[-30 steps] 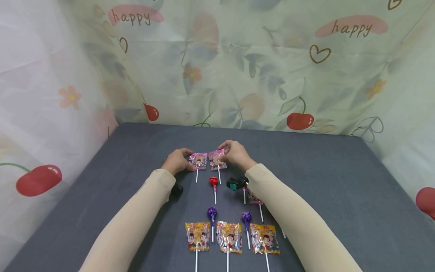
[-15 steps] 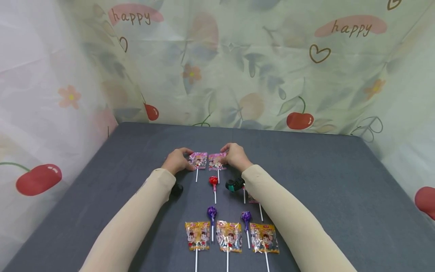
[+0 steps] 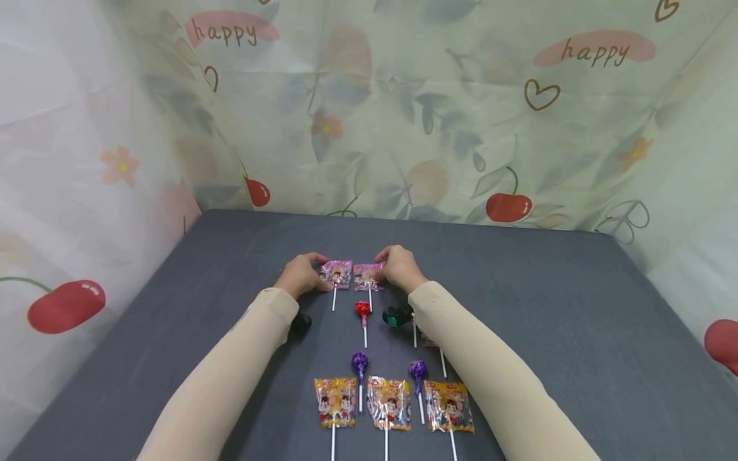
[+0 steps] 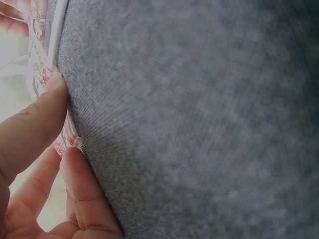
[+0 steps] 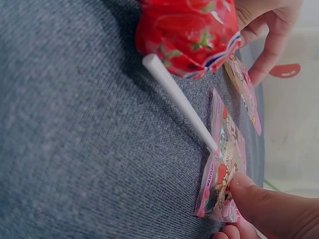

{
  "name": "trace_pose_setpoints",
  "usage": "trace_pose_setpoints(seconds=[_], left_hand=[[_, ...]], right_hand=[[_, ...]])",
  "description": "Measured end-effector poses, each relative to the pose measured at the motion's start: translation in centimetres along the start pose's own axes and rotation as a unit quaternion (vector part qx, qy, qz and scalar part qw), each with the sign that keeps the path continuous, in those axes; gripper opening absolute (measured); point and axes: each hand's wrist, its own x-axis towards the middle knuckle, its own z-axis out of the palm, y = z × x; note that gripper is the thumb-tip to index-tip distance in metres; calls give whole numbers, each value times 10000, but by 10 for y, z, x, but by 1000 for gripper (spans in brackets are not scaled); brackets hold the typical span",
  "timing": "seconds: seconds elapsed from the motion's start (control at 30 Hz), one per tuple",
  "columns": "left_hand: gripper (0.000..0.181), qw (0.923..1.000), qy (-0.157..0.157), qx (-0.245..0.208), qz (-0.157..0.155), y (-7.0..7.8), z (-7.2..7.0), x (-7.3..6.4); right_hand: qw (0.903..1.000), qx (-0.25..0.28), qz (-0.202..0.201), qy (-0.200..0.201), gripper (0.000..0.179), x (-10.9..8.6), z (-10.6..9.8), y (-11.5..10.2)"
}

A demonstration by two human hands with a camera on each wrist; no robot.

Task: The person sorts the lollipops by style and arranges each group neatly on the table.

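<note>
Two lollipops in flat pink wrappers lie side by side toward the far part of the table. My left hand (image 3: 301,274) holds the left pink lollipop (image 3: 337,273) at its left side, thumb near the stick and fingers at the far edge. My right hand (image 3: 400,267) pinches the right pink lollipop (image 3: 366,276) by its right side; in the right wrist view the thumb presses on the wrapper (image 5: 227,164), with other fingers partly hidden beyond it. Both sticks point toward me. Just in front is a round red lollipop (image 3: 362,309), large in the right wrist view.
Nearer me are two purple lollipops (image 3: 360,363) and a row of three orange-wrapped lollipops (image 3: 389,403). Beside my right forearm, more lollipops are partly covered by the sleeve (image 3: 461,346). A printed curtain (image 3: 392,128) stands behind the grey table (image 3: 548,288).
My right hand has shifted slightly, and the right pink lollipop has gone from tilted to lower and straighter beside the left one. My left hand stays in place.
</note>
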Motion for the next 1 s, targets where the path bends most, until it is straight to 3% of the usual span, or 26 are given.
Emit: trace_pose_setpoints(seconds=[1.0], left_hand=[[61, 9998, 20, -86, -164, -1, 2, 1]], right_hand=[[9998, 140, 12, -162, 34, 1, -2, 0]])
